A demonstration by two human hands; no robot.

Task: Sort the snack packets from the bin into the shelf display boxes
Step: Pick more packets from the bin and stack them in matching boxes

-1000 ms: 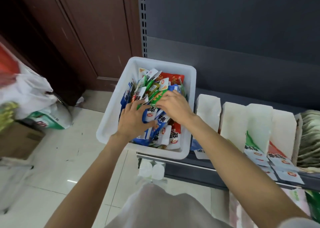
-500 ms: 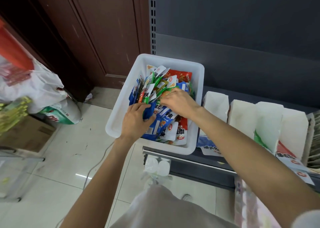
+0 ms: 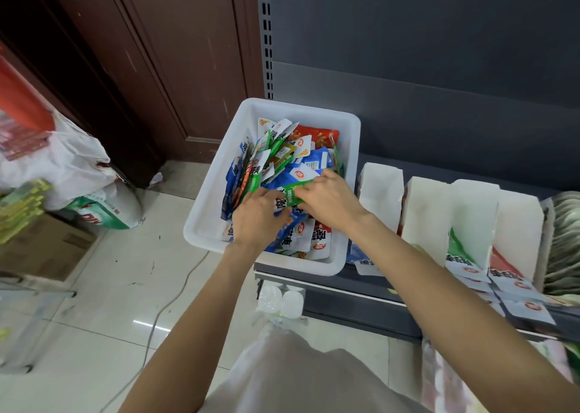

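Note:
A white plastic bin (image 3: 209,211) sits on the left end of the grey shelf, heaped with blue, green and red snack packets (image 3: 282,155). Both hands are inside it. My right hand (image 3: 329,197) pinches a green packet (image 3: 293,193) at its right end, lifting it just above the pile. My left hand (image 3: 255,213) rests on the blue packets beside it, its fingers touching the same green packet's left end. To the right stand white display boxes (image 3: 423,211), some with green and red packets at their front.
A dark grey shelf back panel (image 3: 439,67) rises behind the bin. A brown wooden door (image 3: 163,61) is at the left. White bags (image 3: 62,161) and a cardboard box (image 3: 40,246) sit on the tiled floor, where a thin cable (image 3: 169,302) runs.
My right hand has drawn a green packet out of the pile toward the bin's right side. My left hand has shifted right to meet it. The camera has swung slightly left.

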